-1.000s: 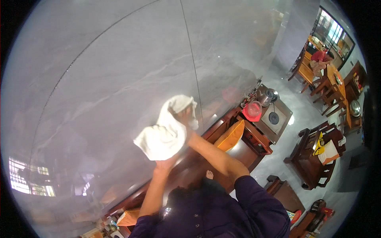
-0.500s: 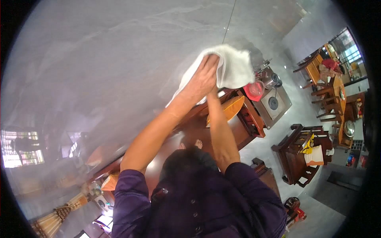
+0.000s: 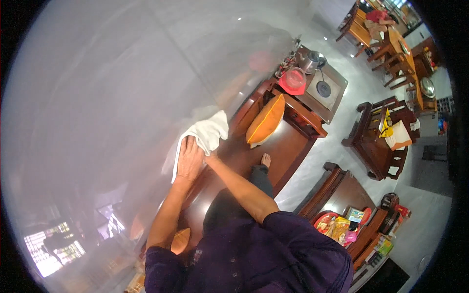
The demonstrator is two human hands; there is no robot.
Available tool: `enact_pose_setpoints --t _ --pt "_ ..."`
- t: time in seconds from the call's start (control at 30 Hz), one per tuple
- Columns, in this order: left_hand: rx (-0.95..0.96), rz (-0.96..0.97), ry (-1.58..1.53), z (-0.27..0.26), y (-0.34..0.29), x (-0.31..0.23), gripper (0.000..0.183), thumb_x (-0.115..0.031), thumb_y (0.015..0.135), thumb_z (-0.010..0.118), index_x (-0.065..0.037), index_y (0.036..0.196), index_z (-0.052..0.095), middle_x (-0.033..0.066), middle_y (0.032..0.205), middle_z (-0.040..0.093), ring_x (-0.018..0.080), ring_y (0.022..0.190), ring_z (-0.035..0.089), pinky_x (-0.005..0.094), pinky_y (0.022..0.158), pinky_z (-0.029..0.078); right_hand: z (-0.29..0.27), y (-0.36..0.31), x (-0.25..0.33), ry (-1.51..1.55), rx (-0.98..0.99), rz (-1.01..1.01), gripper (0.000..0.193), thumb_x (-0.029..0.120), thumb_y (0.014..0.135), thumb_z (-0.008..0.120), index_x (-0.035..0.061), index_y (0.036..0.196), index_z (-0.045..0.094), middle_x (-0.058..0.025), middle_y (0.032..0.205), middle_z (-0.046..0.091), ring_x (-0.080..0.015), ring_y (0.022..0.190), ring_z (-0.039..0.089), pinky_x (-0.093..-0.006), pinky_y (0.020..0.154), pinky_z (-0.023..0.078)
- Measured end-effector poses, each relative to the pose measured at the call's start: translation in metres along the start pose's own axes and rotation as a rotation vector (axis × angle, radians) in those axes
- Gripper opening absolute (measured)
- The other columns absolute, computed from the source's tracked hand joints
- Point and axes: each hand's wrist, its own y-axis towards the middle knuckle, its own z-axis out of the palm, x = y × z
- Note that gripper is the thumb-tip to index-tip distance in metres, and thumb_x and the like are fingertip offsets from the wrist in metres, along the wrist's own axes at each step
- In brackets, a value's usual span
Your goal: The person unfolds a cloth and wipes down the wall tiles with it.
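Observation:
A folded white cloth (image 3: 207, 132) lies against the glossy grey wall (image 3: 117, 97). My left hand (image 3: 190, 158) is closed on its lower part, the fingertips tucked under a fold. Right beside it, my right hand (image 3: 211, 158) reaches in under the hanging edge of the cloth and grips it; its fingers are mostly hidden by the fabric and my left hand. Below both hands runs a dark wooden bench (image 3: 288, 151), on which my bare foot (image 3: 266, 160) stands.
An orange cushion (image 3: 266, 119) rests on the bench. Beyond its armrest, a side table (image 3: 337, 85) carries a kettle (image 3: 310, 62) and a red tray (image 3: 292, 90). A low table (image 3: 349, 193) with packages stands at right, near a wooden chair (image 3: 364, 139). Another person (image 3: 377, 22) sits far off.
Both hands have moved down and left along the wall with the cloth. My view has shifted, so the low table with packages now shows at the lower right.

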Motion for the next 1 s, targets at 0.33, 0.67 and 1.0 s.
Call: enact_pose_setpoints --t 0.33,0.67,1.0 --pt "-0.27 0.192 -0.127 -0.01 0.268 -0.02 0.039 -0.007 0.075 0.056 0.008 0.111 0.057 0.0278 0.131 0.051 0.0397 0.134 0.04 0.0487 0.119 0.026 -0.168 0.296 -0.081 -0.342 -0.011 -0.073 0.057 0.031 0.097 0.048 0.0016 0.144 0.037 -0.0194 0.146 0.039 -0.0366 0.136 0.034 -0.0479 0.117 0.022" --pt "0.053 0.096 -0.093 0.009 0.288 -0.021 0.054 -0.01 0.08 0.058 0.002 0.132 0.05 0.0186 0.129 0.055 0.034 0.128 0.047 0.0491 0.114 0.029 -0.202 0.28 -0.01 -0.126 0.327 0.238 0.05 0.034 0.098 0.045 0.0019 0.137 0.046 -0.0234 0.136 0.047 -0.038 0.13 0.04 -0.0506 0.109 0.031" --pt "-0.326 -0.339 0.196 -0.058 0.246 -0.016 0.039 -0.02 0.079 0.067 -0.009 0.117 0.064 0.0137 0.129 0.055 0.0356 0.125 0.047 0.0649 0.104 0.023 -0.236 0.321 0.05 0.16 -0.054 -0.302 0.042 0.029 0.094 0.052 0.003 0.127 0.056 -0.0232 0.127 0.056 -0.039 0.123 0.049 -0.0522 0.107 0.034"
